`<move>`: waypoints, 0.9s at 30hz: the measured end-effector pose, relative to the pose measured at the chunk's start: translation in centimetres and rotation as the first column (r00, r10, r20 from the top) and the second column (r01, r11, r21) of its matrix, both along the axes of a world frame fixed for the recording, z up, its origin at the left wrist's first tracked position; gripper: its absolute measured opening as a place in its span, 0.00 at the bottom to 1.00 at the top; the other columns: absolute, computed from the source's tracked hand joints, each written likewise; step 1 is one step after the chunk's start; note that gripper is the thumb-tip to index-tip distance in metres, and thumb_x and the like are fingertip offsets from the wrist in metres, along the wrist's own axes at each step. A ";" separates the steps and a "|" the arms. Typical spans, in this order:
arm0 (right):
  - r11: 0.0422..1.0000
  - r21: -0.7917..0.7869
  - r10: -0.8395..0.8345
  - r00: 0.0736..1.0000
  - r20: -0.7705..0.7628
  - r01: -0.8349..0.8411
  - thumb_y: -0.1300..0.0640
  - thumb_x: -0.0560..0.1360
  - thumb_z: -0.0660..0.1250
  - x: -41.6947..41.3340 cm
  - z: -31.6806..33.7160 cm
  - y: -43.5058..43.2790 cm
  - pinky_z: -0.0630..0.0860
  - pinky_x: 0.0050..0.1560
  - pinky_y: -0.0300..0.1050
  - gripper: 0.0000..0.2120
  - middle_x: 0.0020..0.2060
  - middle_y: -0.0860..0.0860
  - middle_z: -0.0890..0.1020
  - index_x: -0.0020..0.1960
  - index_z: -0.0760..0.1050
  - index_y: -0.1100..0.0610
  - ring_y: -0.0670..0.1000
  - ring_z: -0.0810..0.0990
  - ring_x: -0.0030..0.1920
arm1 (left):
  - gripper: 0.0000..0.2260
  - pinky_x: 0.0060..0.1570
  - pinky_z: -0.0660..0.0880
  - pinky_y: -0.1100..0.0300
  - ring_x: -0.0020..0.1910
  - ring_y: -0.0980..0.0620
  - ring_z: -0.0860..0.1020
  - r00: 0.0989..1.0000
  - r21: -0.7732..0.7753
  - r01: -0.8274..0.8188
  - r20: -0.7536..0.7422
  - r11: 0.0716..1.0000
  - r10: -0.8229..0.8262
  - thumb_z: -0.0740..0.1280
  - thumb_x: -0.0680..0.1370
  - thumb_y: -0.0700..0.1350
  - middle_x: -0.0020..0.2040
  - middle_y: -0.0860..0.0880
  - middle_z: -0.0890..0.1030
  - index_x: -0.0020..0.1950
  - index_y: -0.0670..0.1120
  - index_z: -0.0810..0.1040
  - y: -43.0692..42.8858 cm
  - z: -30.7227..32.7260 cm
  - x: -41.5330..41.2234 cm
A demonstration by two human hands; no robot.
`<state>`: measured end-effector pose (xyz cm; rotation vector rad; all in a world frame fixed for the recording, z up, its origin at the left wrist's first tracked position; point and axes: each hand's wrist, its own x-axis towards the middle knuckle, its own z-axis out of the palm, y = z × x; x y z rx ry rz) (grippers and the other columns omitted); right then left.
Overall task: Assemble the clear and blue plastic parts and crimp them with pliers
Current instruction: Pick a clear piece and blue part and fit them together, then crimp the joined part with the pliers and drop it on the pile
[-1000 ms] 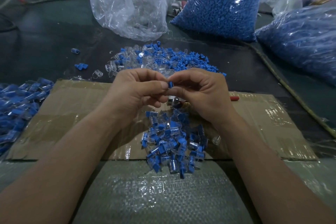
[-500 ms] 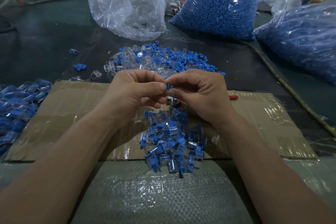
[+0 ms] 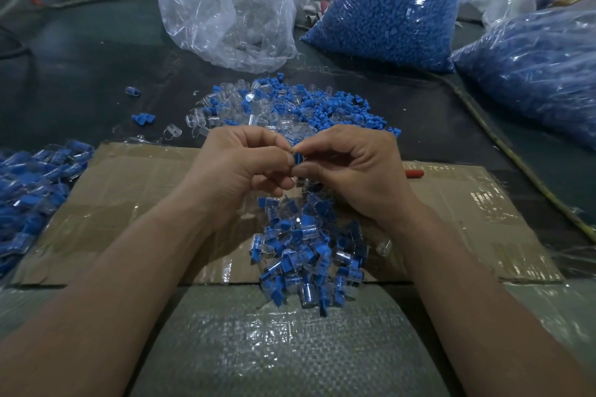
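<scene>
Little has shifted over the last second: both hands remain over the same spot, and the blue part [image 3: 299, 156] sits slightly deeper between the fingertips than before.

The left hand [image 3: 238, 167] and right hand [image 3: 351, 171] meet tip to tip. Thumb and forefinger of each are clamped on the blue part from opposite sides, and the other fingers are curled under. This two-sided pinch probably steadies so small a piece while it is pushed home into a clear part. That clear part is mostly hidden behind the thumbs, so I cannot tell how far it is seated.

The work is held directly above the joined pile [image 3: 303, 251], which lies just below the fingers on the cardboard [image 3: 129, 196], so a finished piece need only be dropped. The loose pile [image 3: 290, 106] lies just beyond the fingertips, within easy reach for the next pair.

A red handle [image 3: 414, 173], likely the pliers, pokes out beside the right hand. Neither hand touches it, so crimping is not yet begun.
</scene>
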<state>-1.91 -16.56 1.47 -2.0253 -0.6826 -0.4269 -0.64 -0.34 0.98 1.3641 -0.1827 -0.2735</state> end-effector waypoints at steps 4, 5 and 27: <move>1.000 -0.014 -0.010 1.000 0.024 0.011 0.61 0.65 0.73 0.0 0.1 0.0 0.77 0.44 0.35 0.15 0.40 0.47 0.80 0.51 0.77 0.56 0.41 0.79 0.40 | 0.03 0.23 0.73 0.67 0.23 0.53 0.77 1.000 -0.012 0.011 0.002 1.000 -0.011 0.70 0.59 0.37 0.26 0.45 0.79 0.29 0.44 0.79 0.0 -0.1 0.0; 1.000 -0.022 -0.015 0.999 0.032 0.015 0.61 0.65 0.73 0.0 0.1 -0.1 0.77 0.44 0.35 0.15 0.40 0.47 0.80 0.51 0.77 0.56 0.41 0.79 0.40 | 0.03 0.23 0.74 0.67 0.24 0.53 0.78 1.000 -0.018 0.011 0.004 1.000 -0.011 0.69 0.59 0.37 0.26 0.45 0.79 0.29 0.44 0.79 -0.1 -0.2 0.0; 0.861 -0.508 -0.355 0.720 -0.597 0.003 0.36 0.49 0.70 0.6 1.9 -7.1 0.66 0.51 0.38 0.38 0.53 0.39 0.73 0.59 0.70 0.42 0.40 0.72 0.53 | 0.07 0.25 0.74 0.66 0.26 0.53 0.76 0.991 -0.089 -0.128 -0.050 0.988 0.124 0.69 0.61 0.37 0.29 0.45 0.79 0.37 0.39 0.76 0.1 0.1 -0.3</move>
